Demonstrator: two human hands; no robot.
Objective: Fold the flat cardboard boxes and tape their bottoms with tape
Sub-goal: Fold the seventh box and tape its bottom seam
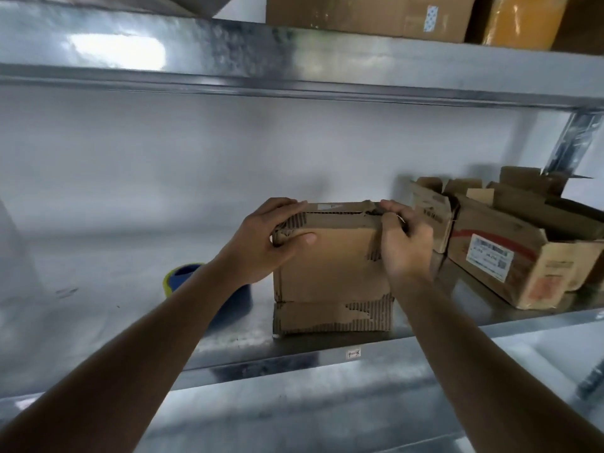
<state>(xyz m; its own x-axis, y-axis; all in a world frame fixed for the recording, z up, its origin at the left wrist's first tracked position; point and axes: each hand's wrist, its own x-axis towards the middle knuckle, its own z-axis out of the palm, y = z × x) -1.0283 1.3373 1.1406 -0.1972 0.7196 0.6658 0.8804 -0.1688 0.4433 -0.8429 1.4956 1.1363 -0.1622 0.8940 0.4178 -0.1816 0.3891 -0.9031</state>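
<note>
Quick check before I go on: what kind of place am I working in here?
Probably a stockroom or packing area. Galvanised metal shelving runs across the view, worn cardboard boxes sit on it, more cartons are stored on the shelf above, and a tape roll lies beside the box being folded.

We are seeing two bare forearms, no sleeves reaching them. The left hand [277,238] and the right hand [403,241] are wearing no gloves, rings or watch.

head view, close, facing shelf [294,351], slightly blurred
</note>
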